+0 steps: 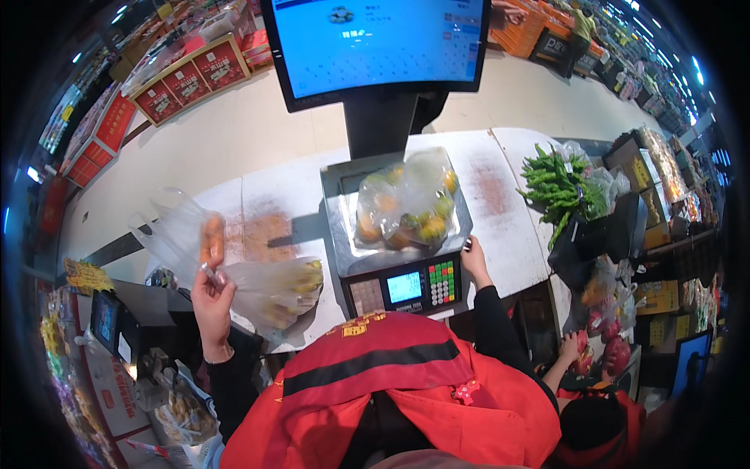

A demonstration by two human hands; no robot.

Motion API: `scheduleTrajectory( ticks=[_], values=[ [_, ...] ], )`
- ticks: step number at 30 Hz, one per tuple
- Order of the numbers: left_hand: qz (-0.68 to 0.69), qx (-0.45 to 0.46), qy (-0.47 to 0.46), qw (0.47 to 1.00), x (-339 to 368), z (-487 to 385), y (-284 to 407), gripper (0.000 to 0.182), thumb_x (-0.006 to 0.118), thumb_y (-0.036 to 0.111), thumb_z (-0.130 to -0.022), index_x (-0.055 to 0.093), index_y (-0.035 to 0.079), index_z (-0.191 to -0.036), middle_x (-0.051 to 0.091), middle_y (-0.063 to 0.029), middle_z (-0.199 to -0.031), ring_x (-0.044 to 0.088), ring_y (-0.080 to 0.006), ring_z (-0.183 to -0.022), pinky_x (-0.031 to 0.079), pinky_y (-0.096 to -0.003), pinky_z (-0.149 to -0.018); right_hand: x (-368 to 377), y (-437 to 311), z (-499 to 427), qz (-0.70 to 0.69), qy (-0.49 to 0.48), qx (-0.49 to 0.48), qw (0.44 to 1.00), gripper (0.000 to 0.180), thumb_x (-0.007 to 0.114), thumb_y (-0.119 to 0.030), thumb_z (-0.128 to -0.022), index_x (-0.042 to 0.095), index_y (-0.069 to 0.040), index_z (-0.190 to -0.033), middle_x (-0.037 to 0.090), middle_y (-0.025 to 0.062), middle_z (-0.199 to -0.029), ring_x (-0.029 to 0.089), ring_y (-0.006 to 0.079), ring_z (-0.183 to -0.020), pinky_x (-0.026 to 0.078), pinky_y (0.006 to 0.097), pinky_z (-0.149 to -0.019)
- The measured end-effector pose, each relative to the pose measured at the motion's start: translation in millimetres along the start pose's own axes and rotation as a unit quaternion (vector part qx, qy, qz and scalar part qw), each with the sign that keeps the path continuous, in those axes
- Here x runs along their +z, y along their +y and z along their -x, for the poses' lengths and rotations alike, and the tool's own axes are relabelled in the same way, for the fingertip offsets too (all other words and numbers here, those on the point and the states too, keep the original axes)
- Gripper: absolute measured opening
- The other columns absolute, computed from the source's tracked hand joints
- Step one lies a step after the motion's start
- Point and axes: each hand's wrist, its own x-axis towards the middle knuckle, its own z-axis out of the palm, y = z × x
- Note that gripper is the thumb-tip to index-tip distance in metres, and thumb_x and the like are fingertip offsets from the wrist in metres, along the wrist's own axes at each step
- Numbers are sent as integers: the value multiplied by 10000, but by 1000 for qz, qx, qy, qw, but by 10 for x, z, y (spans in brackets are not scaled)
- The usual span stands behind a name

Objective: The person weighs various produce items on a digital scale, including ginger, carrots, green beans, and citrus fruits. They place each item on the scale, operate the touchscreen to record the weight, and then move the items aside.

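Note:
My left hand (214, 305) pinches the gathered neck of a translucent plastic bag (266, 293). Yellowish-green produce in the bag rests on the white counter. Just above those fingers is a blurred, elongated orange thing (211, 240) among the loose plastic; I cannot tell what it is. My right hand (476, 265) is at the right side of a weighing scale (404, 287), fingertips against its edge by a small dark part. Whether they grip anything is unclear. On the scale's metal pan (345, 258) lies a clear bag of green and orange citrus fruit (404, 205).
A monitor (375, 53) rises behind the pan. Bundled green peppers (551, 182) lie on the counter (486, 176) at right. Lower right, a co-worker's hands (567, 349) handle dragon fruit (615, 354). A dark device (105, 322) stands at left, near bagged goods (187, 413).

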Motion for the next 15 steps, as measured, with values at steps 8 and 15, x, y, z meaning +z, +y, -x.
scheduleTrajectory(
  ticks=[8,15],
  values=[
    [-15,29,-44,998,320,-105,-120,559,584,-132,-764,490,-30,-1305,393,-35,-1420,483,-58,-885,414,-176,-805,-193,-115,-125,231,-44,-44,971,142,625,-168,-729,695,-77,-814,673,160,-923,631,376,-894,512,456,-768],
    [21,29,-3,999,410,-63,-243,528,608,-81,-813,470,-22,-1320,513,-4,-1065,510,-59,-868,425,-186,-777,-511,-34,-300,158,-85,-148,973,280,763,-236,-666,649,-42,-834,635,194,-945,620,365,-901,498,413,-805]
  ],
)
